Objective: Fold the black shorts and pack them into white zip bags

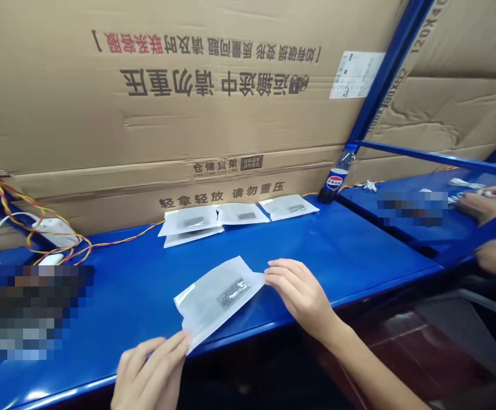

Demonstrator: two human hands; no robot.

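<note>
A translucent white plastic bag [207, 296] with a dark printed label slants over the front edge of the blue shelf [140, 296]. Its lower left corner is pinched between the thumb and fingers of my left hand [151, 370]. At the opposite right corner, my right hand [299, 290] grips the bag with its fingers together. Several similar bags lie along the back of the shelf, among them a left bag [175, 217], a middle bag [234, 213] and a right bag [282, 208]. Another bag [179, 239] lies partly under the left one.
A cola bottle [335, 176] stands at the back right by a blue post. Yellow-red wires [72, 239] and a white power strip [57, 230] lie at left. Cardboard [213, 131] walls the back. Another person's hands [487, 216] hold a white cable at far right.
</note>
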